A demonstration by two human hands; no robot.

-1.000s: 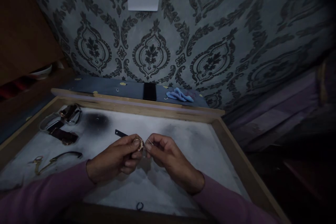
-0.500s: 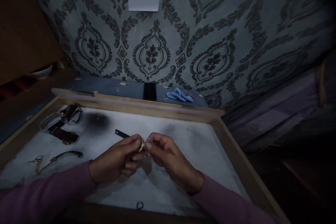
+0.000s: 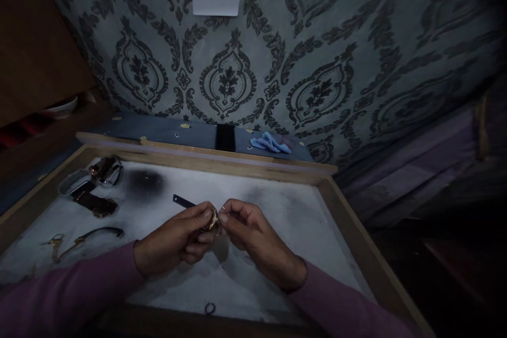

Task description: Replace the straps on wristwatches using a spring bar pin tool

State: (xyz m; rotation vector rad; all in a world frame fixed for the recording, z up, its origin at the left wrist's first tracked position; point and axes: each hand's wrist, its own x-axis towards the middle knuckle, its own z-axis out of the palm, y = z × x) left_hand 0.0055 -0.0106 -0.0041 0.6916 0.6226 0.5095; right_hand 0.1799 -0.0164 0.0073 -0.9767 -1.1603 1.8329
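Note:
Over the white-bottomed wooden tray, my two hands meet fingertip to fingertip. My left hand (image 3: 180, 235) is closed, its thumb and fingers pinching a small gold-coloured watch (image 3: 213, 220), mostly covered by the fingers. My right hand (image 3: 259, 240) is closed too, thumb against forefinger at the watch's right edge. A thin, light metal pin (image 3: 224, 209) shows at its fingertips, though its full length is hidden. Just behind my left hand lies a dark flat strip (image 3: 182, 201) with a hole at its end.
Wooden walls (image 3: 356, 237) edge the tray. At its left lie a brown-strap watch (image 3: 97, 204), more watches (image 3: 106, 170) and a clear round dish (image 3: 73, 184). Nearer are a gold part with a black strap (image 3: 99, 232) and a small black ring (image 3: 209, 308). Beyond sits a blue cloth (image 3: 270, 142).
Both hands keep the same hold and nearly the same place. The whole view has shifted very slightly.

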